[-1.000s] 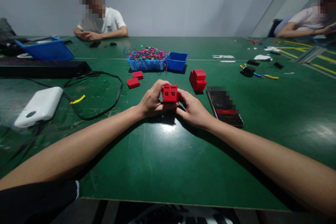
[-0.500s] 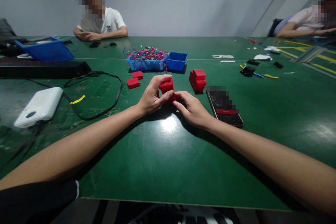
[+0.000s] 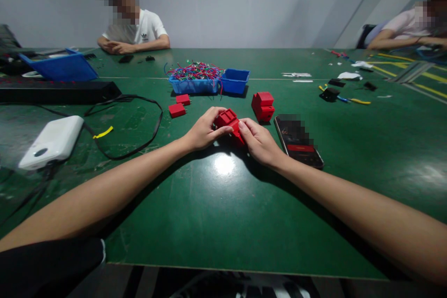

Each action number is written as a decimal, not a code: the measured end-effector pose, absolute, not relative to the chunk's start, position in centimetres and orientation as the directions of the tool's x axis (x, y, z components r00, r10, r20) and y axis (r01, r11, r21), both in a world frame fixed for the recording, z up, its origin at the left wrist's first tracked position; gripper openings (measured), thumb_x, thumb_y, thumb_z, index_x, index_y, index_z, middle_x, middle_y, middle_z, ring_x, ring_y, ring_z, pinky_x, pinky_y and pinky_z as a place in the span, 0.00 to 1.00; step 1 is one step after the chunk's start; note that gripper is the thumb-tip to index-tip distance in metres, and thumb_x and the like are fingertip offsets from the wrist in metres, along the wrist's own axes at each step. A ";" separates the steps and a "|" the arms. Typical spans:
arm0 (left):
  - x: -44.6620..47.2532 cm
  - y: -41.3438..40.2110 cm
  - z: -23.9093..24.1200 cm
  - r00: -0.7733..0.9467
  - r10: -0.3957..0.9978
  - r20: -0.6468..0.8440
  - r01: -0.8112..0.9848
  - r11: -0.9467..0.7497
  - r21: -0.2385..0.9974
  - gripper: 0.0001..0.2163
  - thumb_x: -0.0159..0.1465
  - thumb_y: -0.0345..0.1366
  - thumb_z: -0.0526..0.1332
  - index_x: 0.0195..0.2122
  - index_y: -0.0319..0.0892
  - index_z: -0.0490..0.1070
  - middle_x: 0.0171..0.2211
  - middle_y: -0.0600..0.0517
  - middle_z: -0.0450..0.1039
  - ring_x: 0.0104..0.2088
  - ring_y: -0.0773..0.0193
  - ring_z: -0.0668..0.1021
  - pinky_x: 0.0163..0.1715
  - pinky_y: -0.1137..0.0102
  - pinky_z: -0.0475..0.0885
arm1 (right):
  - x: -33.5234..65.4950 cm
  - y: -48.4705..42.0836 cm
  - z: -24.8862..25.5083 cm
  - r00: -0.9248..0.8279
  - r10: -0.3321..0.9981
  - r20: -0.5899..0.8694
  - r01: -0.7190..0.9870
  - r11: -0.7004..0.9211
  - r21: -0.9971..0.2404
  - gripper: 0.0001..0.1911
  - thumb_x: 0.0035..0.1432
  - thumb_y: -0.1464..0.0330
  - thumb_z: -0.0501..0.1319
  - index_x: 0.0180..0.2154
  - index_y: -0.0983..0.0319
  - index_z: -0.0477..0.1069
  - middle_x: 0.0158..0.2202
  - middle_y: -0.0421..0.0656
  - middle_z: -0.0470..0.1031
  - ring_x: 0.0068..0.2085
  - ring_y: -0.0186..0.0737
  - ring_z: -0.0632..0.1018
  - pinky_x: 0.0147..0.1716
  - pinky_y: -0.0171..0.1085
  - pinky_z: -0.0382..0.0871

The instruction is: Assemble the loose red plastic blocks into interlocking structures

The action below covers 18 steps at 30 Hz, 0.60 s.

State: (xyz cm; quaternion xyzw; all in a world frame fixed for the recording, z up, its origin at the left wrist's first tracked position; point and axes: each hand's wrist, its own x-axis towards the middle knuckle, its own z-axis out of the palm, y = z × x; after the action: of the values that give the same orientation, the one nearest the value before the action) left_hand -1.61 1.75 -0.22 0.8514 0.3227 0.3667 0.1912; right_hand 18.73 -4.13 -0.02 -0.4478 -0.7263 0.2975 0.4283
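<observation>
Both my hands grip one red plastic housing (image 3: pixel 231 118), held just over the green table (image 3: pixel 223 219). My left hand (image 3: pixel 206 129) closes round its left side, the thumb lying across the near face. On the opposite side, my right hand (image 3: pixel 259 140) pinches the lower right part with thumb and fingers. Rectangular recesses show on the housing's upper face; its underside is hidden. A second red housing (image 3: pixel 263 107) of stepped shape stands beyond my right hand. Two small red blocks with metal pins (image 3: pixel 177 111) lie beyond my left hand.
A phone (image 3: pixel 298 142) lies right of my right hand. Blue bins (image 3: pixel 195 86) stand behind, one heaped with coloured wires. A white power bank (image 3: pixel 52 142), black cable (image 3: pixel 159 125) and black power strip (image 3: pixel 59 92) occupy the left. Two people (image 3: pixel 136 32) sit across the table.
The red housing has been tilted and turned between my hands, so its recessed face shows more. My right hand has shifted slightly right and its thumb now lies on the housing.
</observation>
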 end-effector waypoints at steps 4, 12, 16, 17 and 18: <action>-1.5 1.8 -0.2 0.406 0.797 0.447 0.458 -0.601 0.655 0.32 0.64 0.66 0.52 0.45 0.39 0.70 0.39 0.46 0.75 0.37 0.60 0.76 0.39 0.66 0.72 | 18.7 -4.2 0.1 -0.246 0.893 0.377 0.384 0.447 -0.808 0.20 0.65 0.57 0.59 0.52 0.61 0.68 0.47 0.48 0.79 0.45 0.45 0.79 0.46 0.43 0.72; -1.3 1.6 -0.1 0.318 0.881 0.350 0.439 -0.464 0.769 0.29 0.67 0.65 0.49 0.41 0.40 0.68 0.27 0.53 0.71 0.26 0.64 0.73 0.28 0.70 0.67 | 18.8 -4.3 -0.2 -0.256 0.875 0.412 0.417 0.484 -0.769 0.22 0.60 0.65 0.63 0.55 0.61 0.65 0.54 0.52 0.75 0.53 0.49 0.78 0.54 0.50 0.72; -1.5 1.1 0.1 0.423 0.802 0.422 0.448 -0.590 0.672 0.29 0.67 0.58 0.56 0.56 0.38 0.62 0.34 0.51 0.74 0.30 0.64 0.76 0.33 0.70 0.71 | 18.7 -3.9 -0.6 -0.176 0.911 0.373 0.369 0.413 -0.833 0.18 0.65 0.61 0.59 0.54 0.59 0.65 0.50 0.50 0.77 0.50 0.47 0.79 0.49 0.47 0.73; -1.5 0.9 0.1 0.471 0.752 0.461 0.429 -0.652 0.625 0.31 0.66 0.57 0.59 0.60 0.38 0.59 0.37 0.50 0.75 0.32 0.63 0.77 0.36 0.68 0.73 | 18.8 -3.7 -0.7 -0.150 0.921 0.360 0.357 0.390 -0.849 0.18 0.66 0.59 0.57 0.54 0.59 0.65 0.48 0.49 0.77 0.47 0.46 0.79 0.47 0.46 0.74; -1.6 0.8 0.1 0.510 0.695 0.507 0.405 -0.713 0.572 0.33 0.64 0.55 0.61 0.62 0.37 0.57 0.41 0.47 0.75 0.36 0.61 0.78 0.40 0.67 0.74 | 18.8 -3.6 -0.8 -0.122 0.930 0.348 0.349 0.368 -0.862 0.18 0.67 0.58 0.56 0.53 0.59 0.65 0.46 0.48 0.78 0.44 0.44 0.79 0.45 0.45 0.73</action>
State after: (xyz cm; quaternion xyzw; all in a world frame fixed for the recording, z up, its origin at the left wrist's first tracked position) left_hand -1.61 0.84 0.11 0.8468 0.3247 0.3737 0.1945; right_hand 18.80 -3.58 -0.79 -0.4688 -0.6820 0.3100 0.4680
